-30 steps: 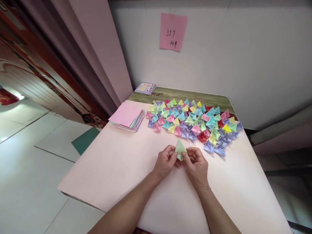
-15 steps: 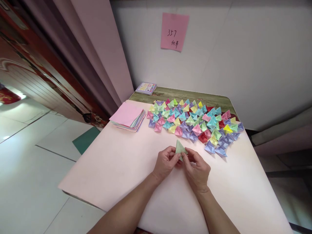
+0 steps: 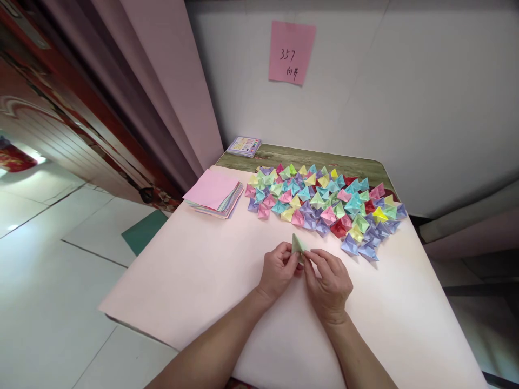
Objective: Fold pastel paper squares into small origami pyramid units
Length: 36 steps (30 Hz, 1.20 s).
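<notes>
A small folded piece of pale green paper (image 3: pixel 298 244) is held up between both hands over the table, its pointed tip upward. My left hand (image 3: pixel 279 270) pinches its left side with thumb and fingers. On the right side, the thumb and forefinger of my right hand (image 3: pixel 331 281) close on its lower edge. The fingers hide its lower part. Beyond the hands lie many small folded paper boats (image 3: pixel 317 201) in blue, green, pink, yellow, red and purple, packed close together.
A stack of square coloured paper (image 3: pixel 213 189), pink on top, sits at the table's left. Behind it lies a printed pack (image 3: pixel 244 146). The table (image 3: pixel 182 281) has a pale pink cover. A pink note (image 3: pixel 292 53) hangs on the wall. A green sheet (image 3: pixel 144 231) is beyond the left edge.
The green paper has turned and narrowed from a flat triangle to a slimmer point. My right hand has shifted slightly right, its fingers now at the paper's lower edge.
</notes>
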Each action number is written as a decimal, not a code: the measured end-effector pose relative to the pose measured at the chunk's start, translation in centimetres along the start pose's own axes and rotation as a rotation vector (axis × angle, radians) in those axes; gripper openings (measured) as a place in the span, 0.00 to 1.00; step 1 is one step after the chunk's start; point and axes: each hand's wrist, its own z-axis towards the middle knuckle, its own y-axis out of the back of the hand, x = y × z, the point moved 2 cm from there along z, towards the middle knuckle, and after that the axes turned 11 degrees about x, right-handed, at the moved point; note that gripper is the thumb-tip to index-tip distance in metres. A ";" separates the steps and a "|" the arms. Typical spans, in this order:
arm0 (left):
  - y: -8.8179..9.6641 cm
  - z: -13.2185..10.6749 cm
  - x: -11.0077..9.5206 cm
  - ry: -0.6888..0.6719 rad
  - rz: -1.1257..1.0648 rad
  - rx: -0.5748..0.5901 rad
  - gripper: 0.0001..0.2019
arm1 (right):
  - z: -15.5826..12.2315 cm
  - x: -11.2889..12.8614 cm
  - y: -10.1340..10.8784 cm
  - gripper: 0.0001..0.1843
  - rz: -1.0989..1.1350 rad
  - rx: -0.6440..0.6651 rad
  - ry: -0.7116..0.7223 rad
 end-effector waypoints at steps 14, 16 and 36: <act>0.2 -0.4 -0.2 -0.021 0.034 0.078 0.18 | 0.3 -0.1 -0.5 0.12 0.207 0.121 -0.162; 0.2 -0.4 0.0 -0.016 0.018 0.087 0.17 | 0.3 -0.3 -0.5 0.14 0.214 0.111 -0.200; 0.7 0.3 -0.2 0.039 -0.102 0.134 0.17 | 0.8 -1.4 -0.2 0.20 0.668 0.286 -0.304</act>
